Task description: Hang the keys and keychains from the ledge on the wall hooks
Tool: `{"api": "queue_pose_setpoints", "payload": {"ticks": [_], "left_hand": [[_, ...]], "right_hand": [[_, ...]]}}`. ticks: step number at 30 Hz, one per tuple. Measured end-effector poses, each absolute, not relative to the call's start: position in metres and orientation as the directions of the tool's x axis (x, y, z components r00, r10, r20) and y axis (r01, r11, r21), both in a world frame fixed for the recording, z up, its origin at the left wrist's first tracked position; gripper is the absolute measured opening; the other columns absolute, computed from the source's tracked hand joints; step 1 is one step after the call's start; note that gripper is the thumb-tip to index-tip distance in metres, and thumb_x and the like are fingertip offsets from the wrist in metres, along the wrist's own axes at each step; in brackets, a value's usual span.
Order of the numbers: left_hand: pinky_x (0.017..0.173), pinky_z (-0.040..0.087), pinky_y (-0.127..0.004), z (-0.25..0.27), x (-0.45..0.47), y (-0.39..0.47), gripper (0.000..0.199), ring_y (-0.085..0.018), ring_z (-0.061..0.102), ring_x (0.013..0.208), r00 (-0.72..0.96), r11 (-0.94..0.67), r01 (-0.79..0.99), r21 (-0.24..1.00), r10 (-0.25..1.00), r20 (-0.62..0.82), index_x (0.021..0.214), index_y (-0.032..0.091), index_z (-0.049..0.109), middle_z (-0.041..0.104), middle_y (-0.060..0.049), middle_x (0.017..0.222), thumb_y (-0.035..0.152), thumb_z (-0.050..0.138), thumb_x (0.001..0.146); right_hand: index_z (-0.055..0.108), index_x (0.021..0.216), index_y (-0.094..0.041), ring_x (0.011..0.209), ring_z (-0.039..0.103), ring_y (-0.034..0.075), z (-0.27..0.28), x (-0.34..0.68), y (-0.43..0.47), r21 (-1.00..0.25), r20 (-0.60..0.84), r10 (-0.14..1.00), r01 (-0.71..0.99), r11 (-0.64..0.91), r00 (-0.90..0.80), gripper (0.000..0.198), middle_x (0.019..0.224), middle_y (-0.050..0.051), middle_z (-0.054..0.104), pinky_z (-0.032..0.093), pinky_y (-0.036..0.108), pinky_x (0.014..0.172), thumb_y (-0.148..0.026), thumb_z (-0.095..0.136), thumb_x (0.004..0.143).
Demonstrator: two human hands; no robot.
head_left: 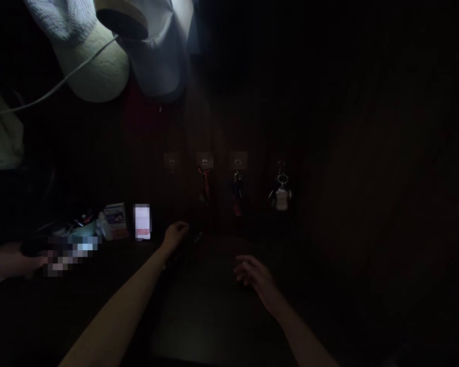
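Observation:
My left hand point(175, 235) reaches over the dark surface with its fingers pinched together. Whatever they hold, if anything, is too dark to make out. Just right of it lies a small shiny metallic thing point(199, 236), its kind unclear. My right hand point(252, 271) hovers nearer to me, fingers loosely stretched and apart, with nothing in them. Beyond both hands, keys with a fob point(282, 198) hang from a wall hook. A dim keyring bunch point(236, 191) and a reddish strap-like item point(204, 183) hang on other hooks.
A bare hook point(172, 165) is at the left of the row. Left of my left hand stand a small box point(117, 220), a white bottle point(104, 227) and a bright pixelated item point(142, 222). Caps point(95, 66) and a white cable point(72, 74) hang at upper left. The room is very dark.

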State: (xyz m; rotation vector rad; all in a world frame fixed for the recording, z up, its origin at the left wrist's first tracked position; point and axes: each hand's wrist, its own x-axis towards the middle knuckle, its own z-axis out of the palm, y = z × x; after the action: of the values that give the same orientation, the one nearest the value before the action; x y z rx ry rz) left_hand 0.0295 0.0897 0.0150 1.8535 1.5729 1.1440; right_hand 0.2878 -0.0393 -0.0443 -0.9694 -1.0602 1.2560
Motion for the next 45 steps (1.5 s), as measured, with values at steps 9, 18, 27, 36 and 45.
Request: {"api": "queue_pose_setpoints", "payload": {"ticks": [9, 18, 27, 36, 45], "left_hand": [[0.086, 0.041, -0.027, -0.017, 0.047, 0.062, 0.025, -0.020, 0.059, 0.103, 0.169, -0.295, 0.765, 0.572, 0.950, 0.264, 0.099, 0.024, 0.063, 0.066, -0.004, 0.107, 0.022, 0.056, 0.076], [0.090, 0.040, -0.030, -0.021, 0.058, 0.051, 0.027, -0.019, 0.057, 0.104, 0.214, -0.346, 0.792, 0.503, 0.929, 0.302, 0.107, 0.022, 0.059, 0.064, -0.005, 0.111, 0.019, 0.047, 0.082], [0.083, 0.045, -0.028, -0.008, 0.089, 0.011, 0.018, -0.017, 0.061, 0.091, 0.192, -0.448, 0.324, 0.834, 0.894, 0.406, 0.091, 0.022, 0.065, 0.068, -0.002, 0.094, 0.027, 0.054, 0.077], [0.046, 0.037, -0.019, 0.006, 0.114, -0.013, 0.025, -0.009, 0.053, 0.051, 0.263, -0.060, -0.176, 0.982, 0.959, 0.106, 0.088, 0.018, 0.064, 0.063, 0.002, 0.066, 0.032, 0.067, 0.067], [0.068, 0.048, -0.023, 0.002, 0.104, -0.006, 0.024, -0.014, 0.065, 0.076, 0.231, 0.139, -0.565, 0.814, 0.973, -0.005, 0.088, 0.016, 0.062, 0.069, -0.004, 0.082, 0.018, 0.070, 0.066]], "right_hand": [[0.065, 0.090, -0.019, 0.058, 0.059, 0.013, -0.041, 0.287, -0.040, -0.972, 0.091, 0.996, -0.215, 0.092, 0.014, 0.039, 0.073, 0.004, 0.067, 0.036, 0.023, 0.051, -0.051, 0.066, 0.067], [0.063, 0.093, -0.018, 0.060, 0.060, 0.013, -0.047, 0.289, -0.038, -0.976, 0.099, 0.995, -0.197, 0.096, -0.006, 0.039, 0.075, 0.005, 0.067, 0.037, 0.023, 0.051, -0.049, 0.063, 0.070], [0.060, 0.098, -0.020, 0.062, 0.059, 0.013, -0.042, 0.286, -0.041, -0.974, 0.108, 0.993, -0.195, 0.113, 0.037, 0.042, 0.088, 0.007, 0.067, 0.038, 0.022, 0.049, -0.047, 0.067, 0.067], [0.050, 0.120, -0.028, 0.091, 0.060, 0.019, -0.044, 0.284, -0.041, -0.980, 0.148, 0.989, -0.130, 0.148, 0.010, 0.056, 0.121, 0.008, 0.058, 0.042, 0.022, 0.053, -0.035, 0.068, 0.067], [0.064, 0.082, -0.020, 0.082, 0.060, 0.020, -0.044, 0.279, -0.042, -0.963, 0.222, 0.973, 0.169, 0.209, 0.057, 0.025, 0.083, 0.003, 0.068, 0.043, 0.031, 0.075, -0.040, 0.062, 0.068]]}}
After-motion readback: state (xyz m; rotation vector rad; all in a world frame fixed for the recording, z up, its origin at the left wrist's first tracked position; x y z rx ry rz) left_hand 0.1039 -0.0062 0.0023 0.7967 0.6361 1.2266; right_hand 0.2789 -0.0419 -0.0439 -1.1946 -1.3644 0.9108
